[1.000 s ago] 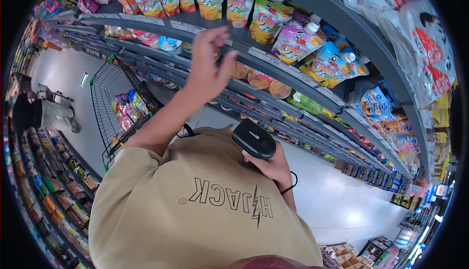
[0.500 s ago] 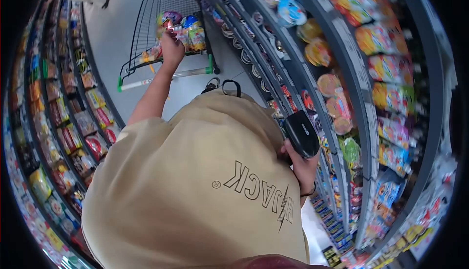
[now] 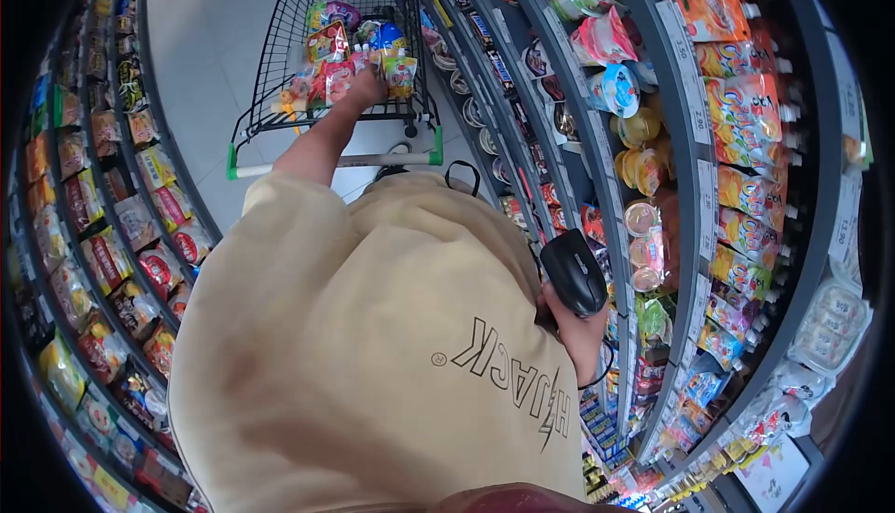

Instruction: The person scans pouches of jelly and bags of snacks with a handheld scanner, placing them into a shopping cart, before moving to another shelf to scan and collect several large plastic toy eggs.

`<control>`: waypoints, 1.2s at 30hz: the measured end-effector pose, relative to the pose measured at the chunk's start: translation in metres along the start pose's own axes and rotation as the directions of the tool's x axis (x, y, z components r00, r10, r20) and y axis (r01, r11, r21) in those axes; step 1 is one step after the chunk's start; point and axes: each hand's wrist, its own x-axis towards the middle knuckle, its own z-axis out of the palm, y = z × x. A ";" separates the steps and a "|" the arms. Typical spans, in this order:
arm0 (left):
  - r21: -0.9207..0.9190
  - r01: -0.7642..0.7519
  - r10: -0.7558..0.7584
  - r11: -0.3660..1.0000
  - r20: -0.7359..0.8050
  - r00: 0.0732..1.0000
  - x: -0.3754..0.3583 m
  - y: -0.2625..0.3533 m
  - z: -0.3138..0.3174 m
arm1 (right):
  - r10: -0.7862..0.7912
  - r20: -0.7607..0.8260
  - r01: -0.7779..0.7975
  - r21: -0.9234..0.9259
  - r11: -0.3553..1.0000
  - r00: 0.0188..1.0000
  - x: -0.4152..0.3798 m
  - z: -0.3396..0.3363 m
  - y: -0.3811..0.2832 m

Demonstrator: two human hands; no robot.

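My left hand point(image 3: 366, 90) reaches down into a shopping cart point(image 3: 254, 145) and is against the snacks in it. Its fingers point away from me and are mostly hidden, so a grip cannot be made out. Beside it lie pink pouches point(image 3: 336, 82) with white caps, and a yellow-green pouch point(image 3: 401, 75) is just to its right. A red and yellow packet point(image 3: 326, 42), a purple and green bag point(image 3: 334, 15) and a blue package point(image 3: 382, 34) lie farther in. At my right side, my right hand point(image 3: 580, 331) grips a glossy black rounded handheld device point(image 3: 574, 273); a dark band circles that wrist.
On the right, close to my right hand, shelves point(image 3: 685, 75) hold capped jelly pouches point(image 3: 741, 122), jelly cups point(image 3: 615, 89) and other snacks. Another shelf unit point(image 3: 121, 187) with packaged food runs along the left. Pale floor tiles point(image 3: 196, 66) lie between the cart and the left shelves.
My left hand has moved right across the snacks in the cart. The cart sits slightly farther right in view. My right hand still holds the black device.
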 end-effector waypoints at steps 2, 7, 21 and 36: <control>0.040 0.012 -0.015 0.999 0.054 0.998 0.019 0.000 0.008 | -0.002 -0.020 0.002 -0.018 1.000 1.000 -0.003 0.010 -0.006; 0.100 -0.053 0.041 0.994 0.117 0.992 0.085 -0.040 0.063 | -0.011 -0.151 0.002 -0.061 0.998 0.988 -0.018 0.027 -0.003; 0.376 -0.213 0.160 0.902 0.167 0.973 0.098 -0.055 0.071 | 0.084 -0.300 -0.030 0.181 0.983 0.950 -0.055 0.031 0.013; -0.458 -0.762 0.771 0.457 -0.223 0.596 -0.155 0.306 -0.109 | -0.150 -0.079 0.168 0.316 0.934 0.986 -0.055 -0.058 0.051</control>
